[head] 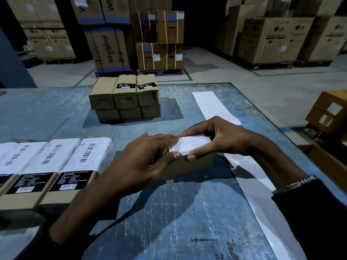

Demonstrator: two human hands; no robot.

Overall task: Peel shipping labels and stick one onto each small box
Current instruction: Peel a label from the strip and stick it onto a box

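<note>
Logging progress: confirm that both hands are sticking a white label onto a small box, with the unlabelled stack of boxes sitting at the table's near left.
Wrong in one respect. In the head view the unlabelled stack sits at the table's far side, centre-left; the near-left boxes already carry white labels. Left hand and right hand do hold the label on the small box.

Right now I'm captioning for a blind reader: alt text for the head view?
Both hands, left hand and right hand, hold a small box and press a white label onto it; labelled boxes sit left on the blue table.

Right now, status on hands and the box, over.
Left hand and right hand both grip small brown cardboard box. White shipping label on its top, being pressed down. Nothing in the way.
</note>
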